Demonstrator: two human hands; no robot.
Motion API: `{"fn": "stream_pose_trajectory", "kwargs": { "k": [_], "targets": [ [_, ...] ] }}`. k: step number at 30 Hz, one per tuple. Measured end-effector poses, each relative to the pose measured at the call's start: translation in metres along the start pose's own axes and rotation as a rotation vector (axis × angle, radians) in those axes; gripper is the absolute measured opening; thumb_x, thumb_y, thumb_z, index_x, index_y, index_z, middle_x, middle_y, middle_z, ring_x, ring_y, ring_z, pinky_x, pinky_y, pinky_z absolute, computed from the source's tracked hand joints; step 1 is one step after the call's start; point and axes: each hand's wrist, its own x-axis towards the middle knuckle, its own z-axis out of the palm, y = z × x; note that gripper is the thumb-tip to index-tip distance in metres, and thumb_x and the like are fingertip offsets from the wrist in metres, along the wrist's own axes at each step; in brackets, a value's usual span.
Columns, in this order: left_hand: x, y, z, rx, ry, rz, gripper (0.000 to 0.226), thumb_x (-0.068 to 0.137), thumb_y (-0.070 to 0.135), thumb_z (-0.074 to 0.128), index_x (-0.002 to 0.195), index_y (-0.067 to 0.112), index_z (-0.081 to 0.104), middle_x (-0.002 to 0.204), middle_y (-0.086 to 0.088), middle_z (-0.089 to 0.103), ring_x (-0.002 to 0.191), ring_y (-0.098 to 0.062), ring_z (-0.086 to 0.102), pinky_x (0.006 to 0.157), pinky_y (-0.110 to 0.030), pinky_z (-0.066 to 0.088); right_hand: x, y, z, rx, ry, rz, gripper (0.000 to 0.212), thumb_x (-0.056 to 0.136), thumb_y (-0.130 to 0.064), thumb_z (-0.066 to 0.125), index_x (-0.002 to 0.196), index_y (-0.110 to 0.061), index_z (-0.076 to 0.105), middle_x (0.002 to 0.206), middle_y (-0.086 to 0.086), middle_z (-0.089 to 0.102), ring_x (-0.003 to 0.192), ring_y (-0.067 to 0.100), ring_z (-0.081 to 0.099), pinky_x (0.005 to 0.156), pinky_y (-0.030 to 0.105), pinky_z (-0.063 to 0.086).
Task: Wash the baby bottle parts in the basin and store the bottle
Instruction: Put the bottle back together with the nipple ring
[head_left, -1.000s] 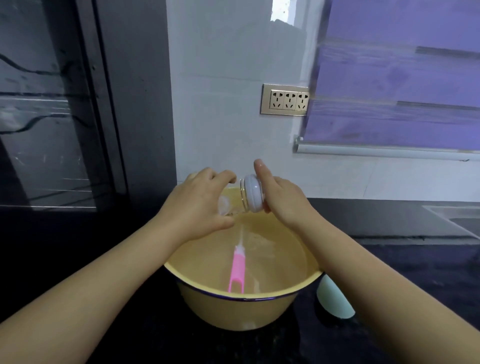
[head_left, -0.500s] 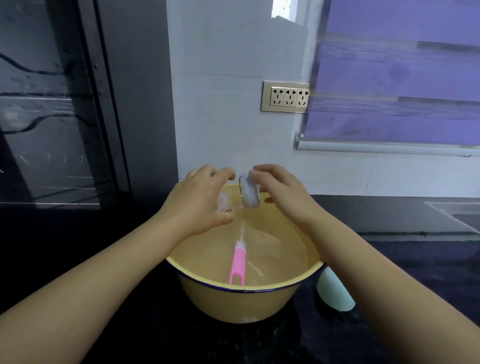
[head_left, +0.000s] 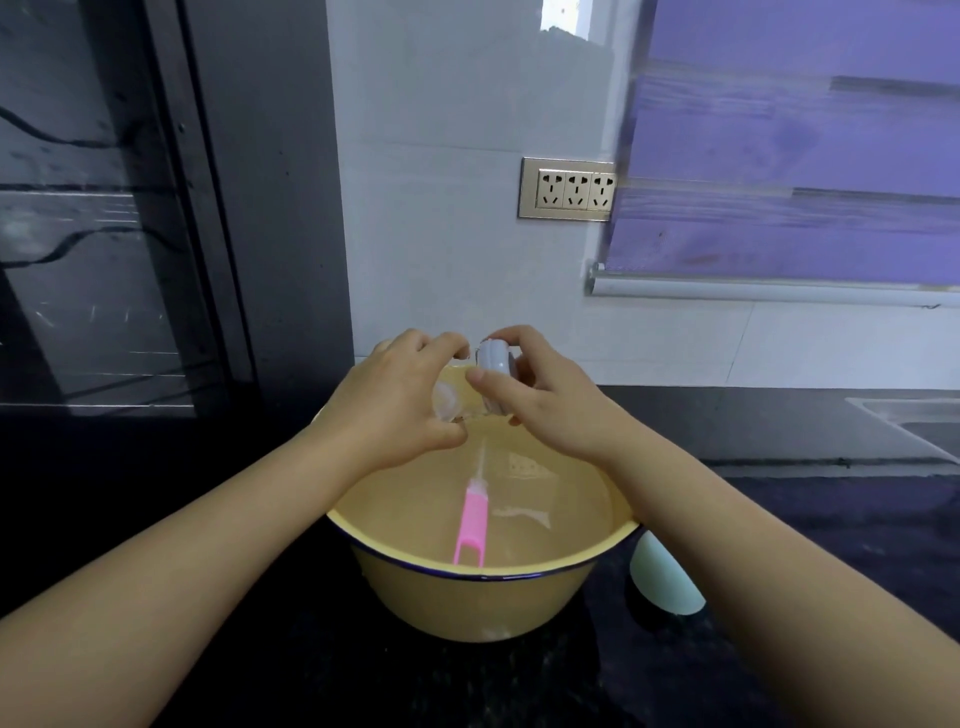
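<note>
Mid-frame above the basin, the left hand gripped the clear bottle (mostly hidden); the right hand pinched its collar.

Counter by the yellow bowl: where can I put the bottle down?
Bare dark counter lies left of the basin toward the black cabinet, in front of it between the forearms, and right of the pale cap toward the sink. Crowded: above the basin, where the left hand and right hand hold the bottle, and beside the cap.
</note>
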Motion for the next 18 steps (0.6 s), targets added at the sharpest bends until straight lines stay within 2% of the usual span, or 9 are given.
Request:
{"fn": "stream_pose_trajectory", "kwargs": {
  "k": [2,5,8,12,14,16,18],
  "targets": [
    [-0.001,0.002,0.0,0.008,0.013,0.021,0.068,0.073,0.035,0.07,0.134,0.031,0.039,0.125,0.004,0.046,0.118,-0.021,0.043,0.079,-0.027,0.037,0.0,-0.005,0.001,-0.022,0.002,0.002,0.038,0.087,-0.054,0.05,0.109,-0.023,0.044,0.084,-0.003,0.059,0.074,0.014,0.058,0.076,0.04,0.055],
    [0.0,0.006,0.0,0.058,0.046,0.025,0.068,0.075,0.035,0.068,0.135,0.029,0.038,0.126,0.003,0.046,0.117,-0.021,0.043,0.079,-0.026,0.037,-0.003,-0.013,0.003,0.023,0.008,0.032,0.039,0.093,-0.052,0.043,0.105,-0.016,0.039,0.078,0.001,0.055,0.061,0.015,0.056,0.06,0.031,0.051],
    [0.001,0.009,0.0,0.101,0.046,0.011,0.066,0.075,0.035,0.068,0.133,0.029,0.038,0.126,0.002,0.047,0.115,-0.021,0.044,0.079,-0.027,0.04,-0.001,-0.014,0.006,0.073,0.026,0.073,0.038,0.093,-0.054,0.039,0.099,-0.016,0.038,0.075,0.002,0.051,0.057,0.018,0.053,0.056,0.029,0.047],
    [0.005,0.006,0.0,0.11,-0.001,0.021,0.068,0.074,0.037,0.067,0.134,0.03,0.037,0.126,0.004,0.048,0.115,-0.018,0.045,0.082,-0.03,0.045,0.002,-0.012,0.009,0.13,0.012,0.155,0.03,0.093,-0.052,0.037,0.085,-0.023,0.039,0.082,0.003,0.047,0.056,0.019,0.05,0.051,0.028,0.043],
    [0.009,0.002,-0.004,0.095,-0.039,0.067,0.069,0.074,0.038,0.068,0.136,0.031,0.037,0.128,0.005,0.047,0.116,-0.016,0.046,0.085,-0.032,0.046,0.005,-0.01,0.008,0.182,0.018,0.192,0.033,0.093,-0.051,0.037,0.083,-0.019,0.039,0.076,0.006,0.046,0.053,0.02,0.048,0.05,0.027,0.041],
    [0.014,0.0,-0.014,-0.012,-0.033,0.121,0.076,0.072,0.038,0.076,0.137,0.033,0.038,0.129,0.006,0.047,0.116,-0.012,0.046,0.091,-0.031,0.044,0.011,-0.008,0.007,0.323,0.041,0.277,0.038,0.093,-0.049,0.033,0.082,-0.013,0.041,0.07,0.012,0.047,0.049,0.02,0.045,0.049,0.026,0.039],
    [0.019,0.001,-0.025,-0.306,0.04,0.1,0.085,0.062,0.036,0.085,0.134,0.038,0.039,0.127,0.006,0.046,0.111,-0.005,0.048,0.094,-0.022,0.044,0.014,-0.009,0.004,0.589,0.035,0.379,0.042,0.094,-0.05,0.029,0.083,-0.013,0.045,0.063,0.015,0.049,0.042,0.02,0.042,0.045,0.022,0.036]
  ]
}}
